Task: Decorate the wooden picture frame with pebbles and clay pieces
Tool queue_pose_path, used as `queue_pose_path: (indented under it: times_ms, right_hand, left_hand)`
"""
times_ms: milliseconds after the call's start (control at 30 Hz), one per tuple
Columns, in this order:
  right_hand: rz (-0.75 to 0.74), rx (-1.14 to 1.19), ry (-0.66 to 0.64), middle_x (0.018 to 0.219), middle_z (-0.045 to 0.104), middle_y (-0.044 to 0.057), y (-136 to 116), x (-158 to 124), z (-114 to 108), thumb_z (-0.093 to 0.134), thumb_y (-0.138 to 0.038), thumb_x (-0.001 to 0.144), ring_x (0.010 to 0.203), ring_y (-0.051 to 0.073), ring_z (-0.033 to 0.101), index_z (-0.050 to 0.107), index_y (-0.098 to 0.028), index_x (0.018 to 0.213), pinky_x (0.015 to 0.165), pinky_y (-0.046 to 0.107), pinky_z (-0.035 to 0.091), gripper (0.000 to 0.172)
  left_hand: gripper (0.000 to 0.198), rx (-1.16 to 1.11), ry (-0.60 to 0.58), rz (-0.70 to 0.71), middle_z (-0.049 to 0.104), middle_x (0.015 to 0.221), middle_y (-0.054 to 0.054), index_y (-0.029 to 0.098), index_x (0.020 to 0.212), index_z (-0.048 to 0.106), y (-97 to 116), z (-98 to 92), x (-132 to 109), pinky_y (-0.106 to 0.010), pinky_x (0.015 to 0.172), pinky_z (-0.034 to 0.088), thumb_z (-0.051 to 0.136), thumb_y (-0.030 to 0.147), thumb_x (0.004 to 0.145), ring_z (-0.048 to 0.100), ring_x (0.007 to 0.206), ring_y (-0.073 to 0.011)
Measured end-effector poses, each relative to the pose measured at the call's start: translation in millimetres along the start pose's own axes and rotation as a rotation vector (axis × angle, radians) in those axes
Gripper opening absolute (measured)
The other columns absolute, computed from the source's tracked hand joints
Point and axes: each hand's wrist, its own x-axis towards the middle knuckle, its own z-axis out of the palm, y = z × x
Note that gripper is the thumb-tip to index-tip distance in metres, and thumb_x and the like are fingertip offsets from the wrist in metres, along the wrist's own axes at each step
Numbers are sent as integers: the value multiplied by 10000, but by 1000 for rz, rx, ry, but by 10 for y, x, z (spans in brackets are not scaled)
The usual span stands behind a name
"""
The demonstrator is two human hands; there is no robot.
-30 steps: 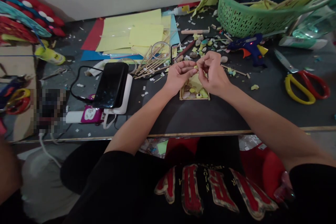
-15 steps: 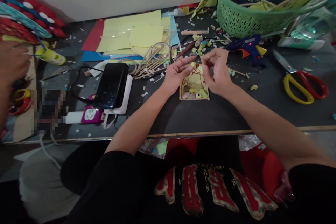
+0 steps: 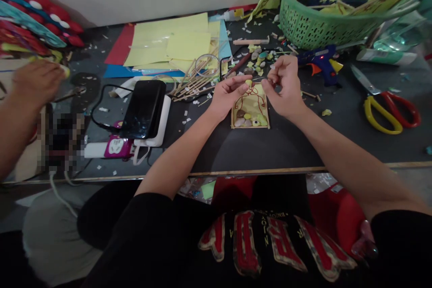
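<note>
Dark tabletop [image 3: 270,144] all around you, strewn with paper scraps, and both your forearms reach in from the near edge toward its middle. Your left hand [image 3: 226,96] sits palm-up, fingers curled, with a small yellow-green piece [image 3: 249,83] pinched at thumb and fingertip. Your right hand [image 3: 285,85] is raised just beside it, fingers bunched together at the tips; whether they hold anything I cannot tell. Directly below the two hands lies the little wooden frame [image 3: 250,110], flat on the table, its yellow backing drawn with red lines and a row of pebbles and yellow bits along its near edge. Up at the far right stands the green basket [image 3: 313,22], stuffed with yellow paper and sticks. Off to the left, another person's hand [image 3: 35,83] comes in, blurred.
</note>
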Motion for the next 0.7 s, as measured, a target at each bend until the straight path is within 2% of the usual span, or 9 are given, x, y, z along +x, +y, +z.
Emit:
queue_pose_path:
  times_ms: [100, 167, 367, 467, 600, 700]
  right_hand:
    - [-36, 1, 10, 889, 527, 24, 25, 16, 7, 387, -491, 978, 792, 194, 595, 332, -307, 1169, 694, 407, 556, 271]
    - [-45, 10, -7, 893, 537, 20, 52, 21, 9, 395, -491, 978, 781, 188, 599, 330, -308, 1173, 675, 394, 553, 276]
    - [9, 3, -5, 987, 658, 33, 133, 43, -33, 552, -563, 898, 832, 201, 653, 346, -324, 1283, 732, 401, 549, 498]
    - [32, -22, 21, 974, 701, 32, 98, 55, -74, 591, -561, 875, 849, 211, 681, 370, -312, 1318, 747, 400, 559, 555]
    - [86, -100, 6, 959, 742, 28, 5, 52, -114, 567, -532, 895, 855, 223, 702, 418, -300, 1319, 789, 426, 580, 506]
    - [97, -172, 2, 1025, 741, 45, -16, 56, -140, 557, -525, 899, 868, 237, 711, 457, -296, 1301, 782, 440, 585, 474]
  left_hand:
    - [438, 31, 6, 6, 765, 940, -8, 248, 1072, 721, -18, -8, 7, -325, 804, 614, 763, 542, 751, 741, 876, -174]
    - [437, 36, 9, 13, 764, 932, -6, 247, 1070, 720, -26, -13, 12, -320, 794, 616, 756, 548, 756, 741, 861, -168]
    - [370, -25, 18, 18, 762, 863, 29, 271, 1031, 734, -44, -30, 26, -252, 728, 605, 790, 496, 742, 726, 766, -117]
    - [355, -50, 23, 14, 762, 861, 37, 282, 1013, 740, -40, -31, 29, -228, 714, 596, 804, 485, 729, 717, 748, -100]
    - [396, -12, 50, 1, 766, 880, 17, 273, 1015, 739, -23, -25, 24, -265, 743, 605, 799, 525, 715, 721, 784, -128]
    - [421, 7, 55, -5, 765, 916, -1, 262, 1036, 731, -16, -23, 20, -308, 791, 602, 778, 546, 729, 726, 840, -155]
